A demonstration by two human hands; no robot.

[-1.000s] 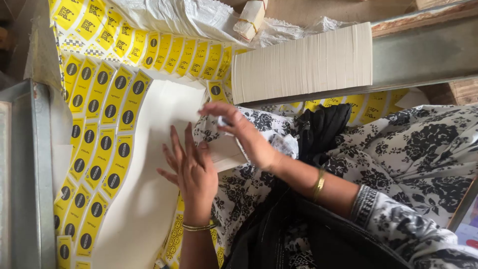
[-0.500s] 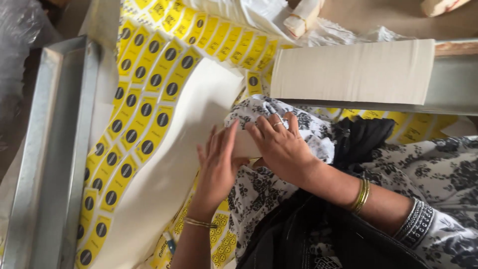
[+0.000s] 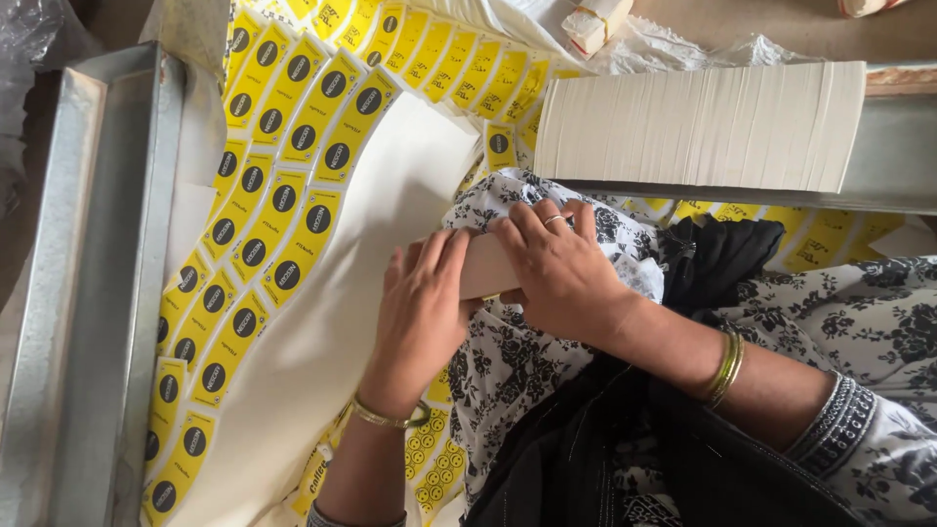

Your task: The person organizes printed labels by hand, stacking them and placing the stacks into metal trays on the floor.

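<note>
We see both hands together over the lap, on a small stack of blank cream paper pieces [image 3: 485, 265]. Left hand [image 3: 425, 312] lies flat, fingers stretched along the stack's near end and onto the big white sheet [image 3: 332, 322] beneath, not curled shut. Right hand [image 3: 558, 268] wraps over the stack's other end, fingers bent down on top, thumb hidden, so we read it as clamped on the stack. The stack sits between the two hands, resting on the black-and-white floral fabric [image 3: 527, 371] over the knee, touching the white sheet's edge. Rows of yellow labels with black circles [image 3: 283, 205] curve along the sheet's left side. A thick block of cream paper [image 3: 698, 127] lies above the hands, well apart. A grey metal tray [image 3: 88, 293] runs down the left edge. Gold bangles on both wrists.
</note>
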